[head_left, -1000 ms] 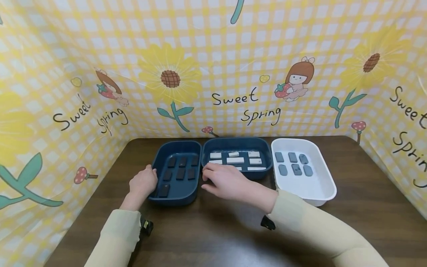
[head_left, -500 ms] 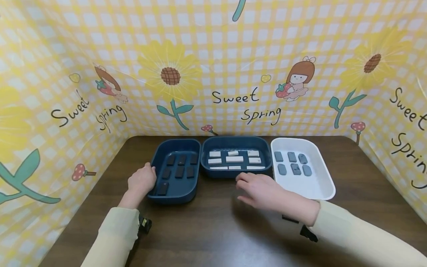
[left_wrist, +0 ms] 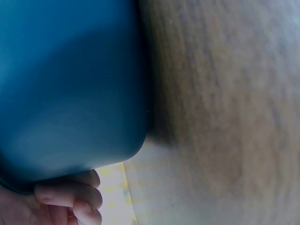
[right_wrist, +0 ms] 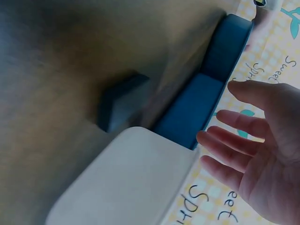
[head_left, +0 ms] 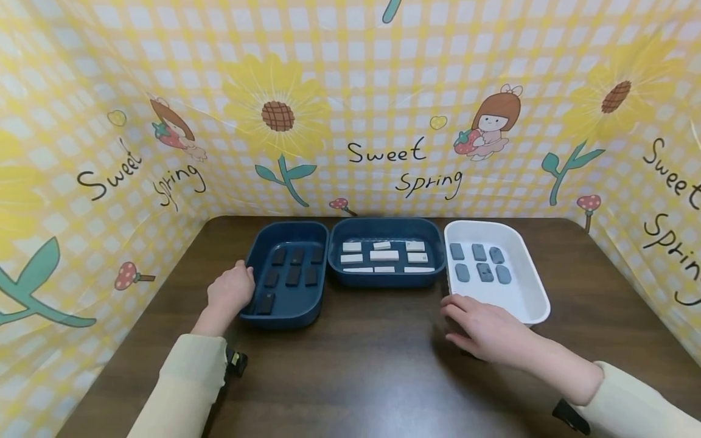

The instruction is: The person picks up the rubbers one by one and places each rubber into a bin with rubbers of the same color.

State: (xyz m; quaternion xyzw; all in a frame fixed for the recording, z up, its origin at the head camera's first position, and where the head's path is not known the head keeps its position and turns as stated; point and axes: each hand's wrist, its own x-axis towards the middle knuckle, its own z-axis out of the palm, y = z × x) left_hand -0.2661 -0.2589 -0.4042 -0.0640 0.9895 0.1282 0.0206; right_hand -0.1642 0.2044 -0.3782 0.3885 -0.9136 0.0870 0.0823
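My left hand grips the left rim of a dark blue tray that holds several dark rectangular blocks. In the left wrist view, curled fingers lie under the edge of this tray. My right hand hovers by the near left corner of a white tray, its fingers loosely bent and nothing between them. On the table below it sits a dark block, seen in the right wrist view and mostly hidden by the hand in the head view.
Between those trays, a second blue tray holds several white blocks in rows. Several grey-blue pieces lie in the white tray. Behind the wooden table hangs a yellow checked cloth.
My right hand has moved right, from beside the left blue tray, past the middle tray's front, to the white tray's near left corner. My left hand keeps its hold on the left tray.
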